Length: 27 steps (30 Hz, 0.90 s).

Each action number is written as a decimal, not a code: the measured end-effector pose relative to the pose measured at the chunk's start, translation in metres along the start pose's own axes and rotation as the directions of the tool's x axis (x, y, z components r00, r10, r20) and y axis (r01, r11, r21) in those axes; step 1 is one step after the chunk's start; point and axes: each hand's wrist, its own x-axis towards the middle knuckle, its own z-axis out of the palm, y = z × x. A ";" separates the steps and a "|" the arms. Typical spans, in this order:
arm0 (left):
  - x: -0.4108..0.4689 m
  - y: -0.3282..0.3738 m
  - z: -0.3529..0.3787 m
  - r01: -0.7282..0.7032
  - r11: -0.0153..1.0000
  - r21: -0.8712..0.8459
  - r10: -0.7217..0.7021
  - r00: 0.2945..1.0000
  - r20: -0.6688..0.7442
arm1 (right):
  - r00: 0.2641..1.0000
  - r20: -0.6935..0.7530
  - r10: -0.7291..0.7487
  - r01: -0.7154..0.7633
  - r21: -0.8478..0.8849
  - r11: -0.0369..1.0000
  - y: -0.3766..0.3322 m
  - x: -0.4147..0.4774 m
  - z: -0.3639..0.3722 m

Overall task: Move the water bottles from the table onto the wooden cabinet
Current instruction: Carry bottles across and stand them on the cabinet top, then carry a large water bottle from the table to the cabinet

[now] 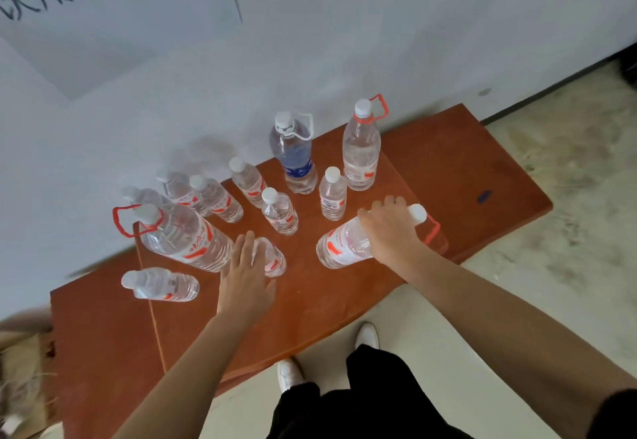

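The reddish wooden cabinet stands against the wall with several clear water bottles on its top. My right hand is wrapped over the shoulder of a large red-handled bottle, which leans to the right near the front edge. My left hand lies over the top of a small bottle, fingers fairly straight along its left side, its cap hidden. Behind stand a blue-labelled bottle, a tall red-handled bottle and small bottles.
Another big red-handled bottle and a small one stand at the left, more small ones behind them. The cabinet's right part is bare wood. A paper sign hangs on the wall. My shoes touch the cabinet's front.
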 end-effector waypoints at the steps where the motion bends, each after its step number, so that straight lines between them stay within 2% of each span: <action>1: -0.001 -0.002 0.001 -0.014 1.000 -0.015 0.014 1.000 0.005 | 0.999 0.037 0.014 -0.013 -0.020 1.000 -0.009 0.005 -0.005; 4: -0.005 -0.010 0.001 -0.046 0.998 -0.044 0.048 0.999 0.025 | 0.991 0.131 0.003 0.015 -0.138 0.990 -0.041 0.018 -0.024; 7: -0.004 -0.023 0.000 -0.081 0.994 -0.074 0.085 0.995 0.048 | 0.980 0.165 -0.113 0.160 -0.310 0.937 -0.070 0.019 -0.044; 10: 0.000 -0.034 -0.001 -0.121 0.985 -0.123 0.130 0.989 0.069 | 0.943 0.226 -0.246 0.329 -0.505 0.798 -0.106 0.011 -0.049; 12: 0.000 -0.041 -0.003 -0.149 0.979 -0.137 0.161 0.984 0.078 | 0.926 0.260 -0.274 0.378 -0.604 0.702 -0.129 0.002 -0.048; 13: -0.001 -0.045 -0.004 -0.164 0.977 -0.136 0.175 0.982 0.074 | 0.924 0.254 -0.286 0.382 -0.620 0.685 -0.135 0.000 -0.050; 17: -0.003 -0.055 -0.013 -0.209 0.970 -0.121 0.222 0.970 0.101 | 0.955 0.160 -0.251 0.298 -0.522 0.799 -0.129 0.001 -0.059; 20: -0.001 -0.060 -0.026 -0.198 0.975 -0.099 0.207 0.974 0.092 | 0.978 0.028 -0.206 0.204 -0.314 0.927 -0.104 -0.004 -0.073; 23: 0.000 -0.068 -0.055 -0.147 0.986 -0.080 0.144 0.989 -0.034 | 0.960 -0.213 -0.180 0.169 -0.069 0.983 -0.077 -0.017 -0.090; 27: -0.005 -0.085 -0.093 -0.105 0.981 -0.161 0.057 0.958 -0.281 | 0.926 -0.361 -0.110 0.161 0.114 0.980 -0.064 -0.022 -0.099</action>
